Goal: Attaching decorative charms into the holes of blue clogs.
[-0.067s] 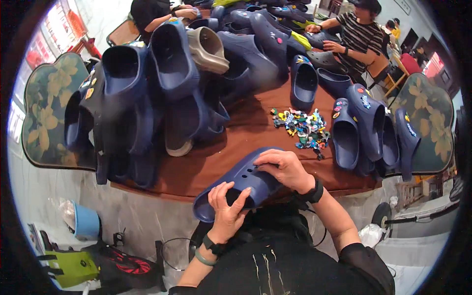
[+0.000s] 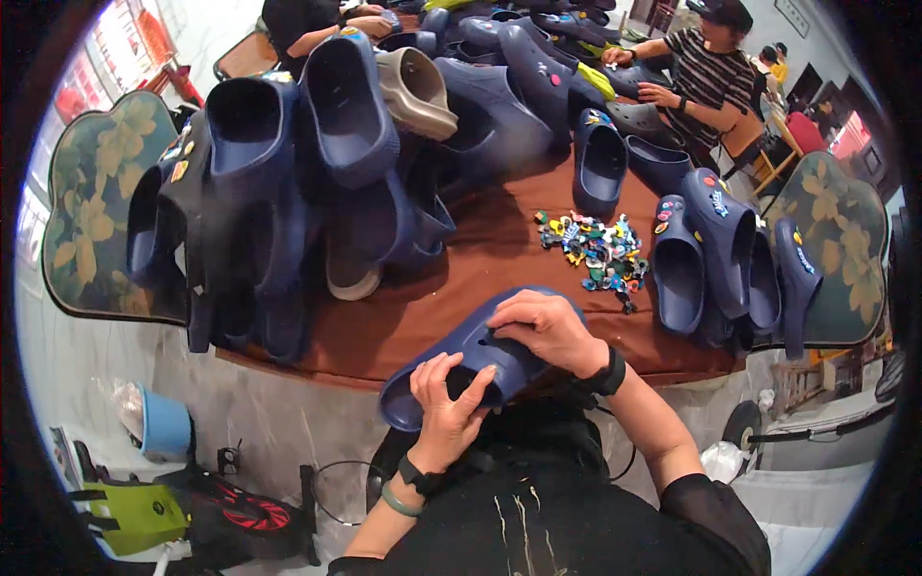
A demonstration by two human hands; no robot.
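A navy foam clog (image 2: 444, 348) with vent holes lies tilted at the table's front edge, its toe pointing away to the right. My left hand (image 2: 448, 413) grips it at the foot opening, thumb and fingers over the rim. On top of the upper, my right hand (image 2: 549, 329) is closed, fingertips pinched together against the vent holes. Whatever those fingertips hold, if anything, is hidden. Just beyond my right hand lies a heap of small colourful shoe charms (image 2: 600, 252) on the brown tablecloth (image 2: 499, 226).
Stacked navy clogs rise at the left (image 2: 245, 182), with a beige clog (image 2: 415, 93) among them. More decorated clogs (image 2: 718, 245) stand at the right. Across the table, a person in a striped top (image 2: 706, 82) handles a clog. A blue bucket (image 2: 166, 422) stands on the floor.
My right fingertips have slid slightly left and toward me over the upper, covering more of its holes. My left hand keeps its hold on the clog.
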